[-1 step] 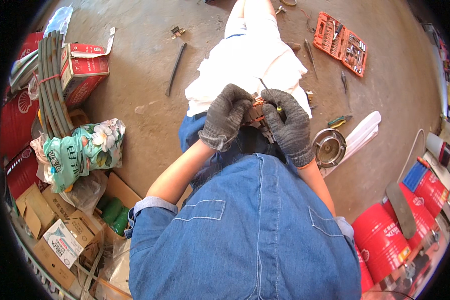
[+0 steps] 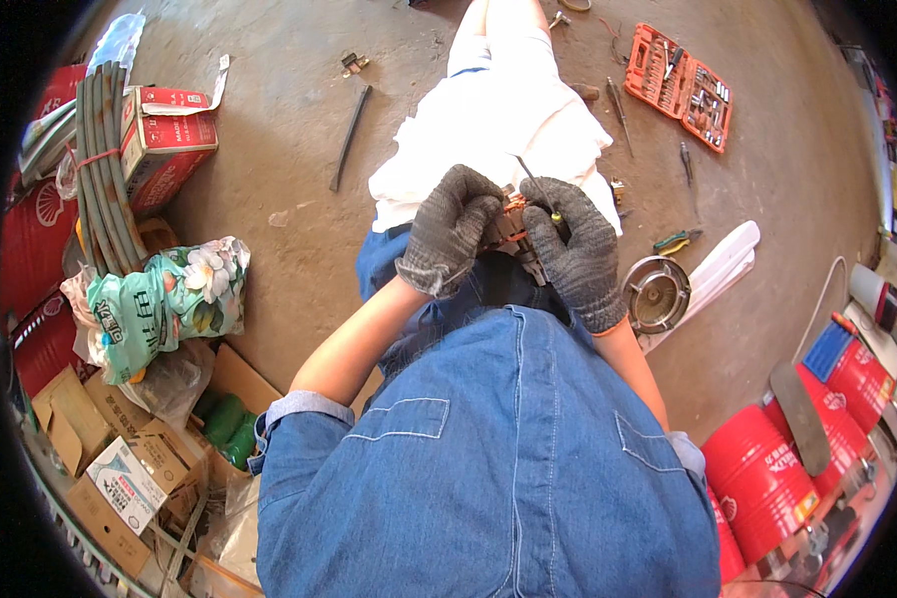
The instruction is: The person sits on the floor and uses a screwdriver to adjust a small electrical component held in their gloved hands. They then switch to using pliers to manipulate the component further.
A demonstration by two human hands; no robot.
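My left hand [image 2: 450,227], in a dark grey knit glove, is closed at the left of a small metal part with copper-coloured wires [image 2: 513,224]; its fingertips are curled, partly hiding what they grip. My right hand [image 2: 571,254], gloved alike, is closed on a thin-shafted tool with a small yellow handle [image 2: 557,215], its shaft angled up-left over the part. The part sits between both hands above my lap, with a white cloth [image 2: 478,120] spread over the legs beyond.
An orange socket case [image 2: 678,85], pliers [image 2: 673,241], a round metal pan [image 2: 656,294] and a black hose [image 2: 351,138] lie on the concrete floor [image 2: 279,159]. Hoses [image 2: 105,169], a floral bag [image 2: 169,304] and cardboard boxes [image 2: 125,483] are left; red drums [image 2: 757,478] stand right.
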